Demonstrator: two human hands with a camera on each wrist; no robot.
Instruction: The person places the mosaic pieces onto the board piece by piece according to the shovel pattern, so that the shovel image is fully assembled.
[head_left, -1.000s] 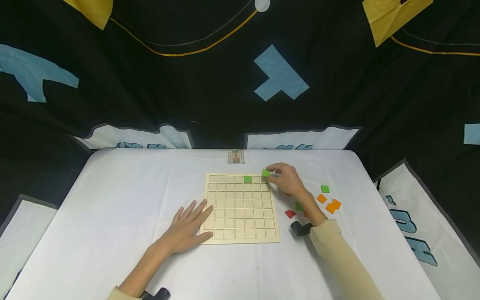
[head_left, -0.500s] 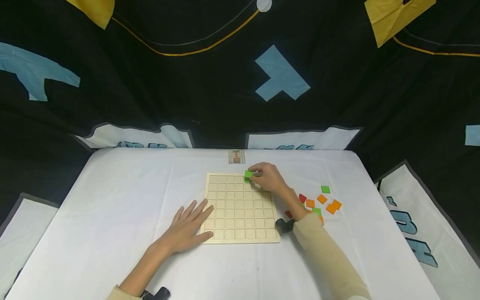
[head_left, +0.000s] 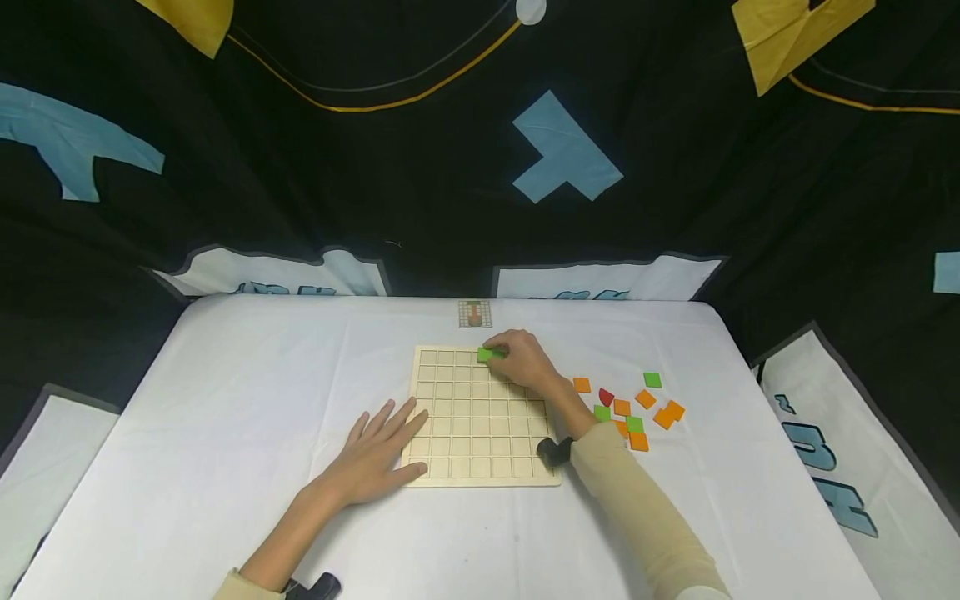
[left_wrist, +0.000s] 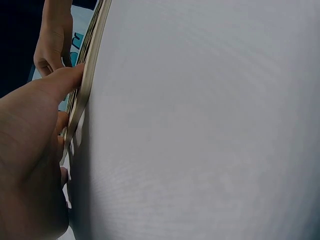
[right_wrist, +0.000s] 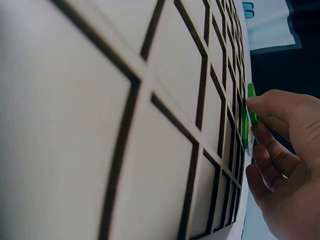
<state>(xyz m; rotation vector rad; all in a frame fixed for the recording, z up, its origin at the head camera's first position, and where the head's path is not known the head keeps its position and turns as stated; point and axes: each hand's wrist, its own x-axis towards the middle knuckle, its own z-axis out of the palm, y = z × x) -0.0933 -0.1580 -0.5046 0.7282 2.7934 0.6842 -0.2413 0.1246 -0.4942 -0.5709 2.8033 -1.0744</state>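
A pale wooden grid board (head_left: 480, 425) lies on the white table. My left hand (head_left: 375, 457) rests at its left edge with fingers spread and straight; in the left wrist view the thumb (left_wrist: 70, 79) lies on the rim. At the board's far row, my right hand (head_left: 522, 360) pinches a green square tile (head_left: 484, 355) between thumb and fingers. The right wrist view shows this held tile (right_wrist: 251, 92) close over the board, beside a second green tile (right_wrist: 244, 130) sitting in the grid. My right hand partly hides that second tile from the head view.
Right of the board lie several loose orange tiles (head_left: 638, 442), green tiles (head_left: 652, 380) and a red rounded piece (head_left: 606, 397). A small printed grid card (head_left: 475, 314) lies beyond the board. A dark patterned cloth (head_left: 450, 183) hangs behind the table.
My right hand has moved left from the board's far right corner along the far row, carrying the green tile past the one in the grid. My left hand stays in place.
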